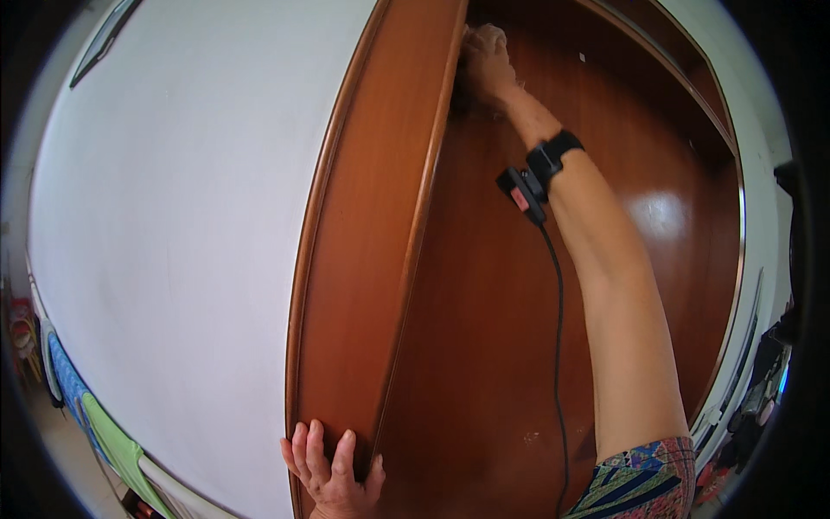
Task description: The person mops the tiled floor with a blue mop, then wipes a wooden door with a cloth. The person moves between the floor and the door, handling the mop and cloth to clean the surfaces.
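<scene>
My left hand [337, 470] rests with spread fingers on the lower part of a broad, varnished reddish-brown wooden frame board [363, 259]. High up, my right hand [486, 61] reaches past that board's inner edge, against the recessed brown wooden panel [480, 311]. Its fingers are curled and partly in shadow. Something pale and thin may be in them, but this is too blurred to settle. Around my right wrist is a black strap [554, 152] carrying a small black device [522, 194], from which a black cable [559, 337] hangs down.
A smooth white surface [181, 227] borders the frame board on the left. Green cloth [117, 438] and blue patterned cloth [68, 363] lie along the lower left. A wooden crosspiece [668, 55] runs across the upper right. Dark items [755, 402] are crowded at the far right.
</scene>
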Demonstrator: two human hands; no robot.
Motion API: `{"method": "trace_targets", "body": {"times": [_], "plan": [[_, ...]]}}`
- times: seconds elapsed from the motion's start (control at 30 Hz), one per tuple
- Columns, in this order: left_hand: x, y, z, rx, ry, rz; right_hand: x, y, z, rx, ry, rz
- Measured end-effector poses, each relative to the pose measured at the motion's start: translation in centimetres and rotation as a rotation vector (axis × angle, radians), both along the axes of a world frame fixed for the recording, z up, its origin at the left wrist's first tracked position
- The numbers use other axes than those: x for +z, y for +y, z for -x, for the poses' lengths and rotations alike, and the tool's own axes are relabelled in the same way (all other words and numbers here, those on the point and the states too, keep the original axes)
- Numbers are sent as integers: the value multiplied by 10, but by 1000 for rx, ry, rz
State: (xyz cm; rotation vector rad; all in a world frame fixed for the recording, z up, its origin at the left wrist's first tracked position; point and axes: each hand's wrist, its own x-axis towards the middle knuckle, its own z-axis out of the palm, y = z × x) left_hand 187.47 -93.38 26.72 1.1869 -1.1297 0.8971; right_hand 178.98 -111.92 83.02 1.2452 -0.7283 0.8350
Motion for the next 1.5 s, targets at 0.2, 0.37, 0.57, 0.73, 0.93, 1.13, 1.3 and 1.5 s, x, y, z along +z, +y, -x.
{"method": "trace_targets", "body": {"times": [0.2, 0.37, 0.57, 0.73, 0.93, 1.13, 1.3, 1.5], "plan": [[-10, -7, -10, 79, 7, -83, -167, 8, 8, 512, 75, -84], [-13, -6, -13, 101, 16, -84, -260, 39, 25, 536, 161, -266], [-5, -4, -14, 120, -27, -72, -252, 36, 73, 461, 305, -252], [-2, -12, -9, 169, 25, -73, -219, 18, 132, 525, 119, -143], [-14, -19, -29, 195, -6, -60, -203, 9, 182, 434, 54, -32], [-18, -19, -60, 121, -60, 90, -195, -1, 234, 421, -78, -3], [-10, -10, -93, 185, -80, 103, -193, -1, 266, 366, -153, -17], [5, 19, -148, 221, -110, 39, -198, -4, 297, 281, -379, -182]]}}
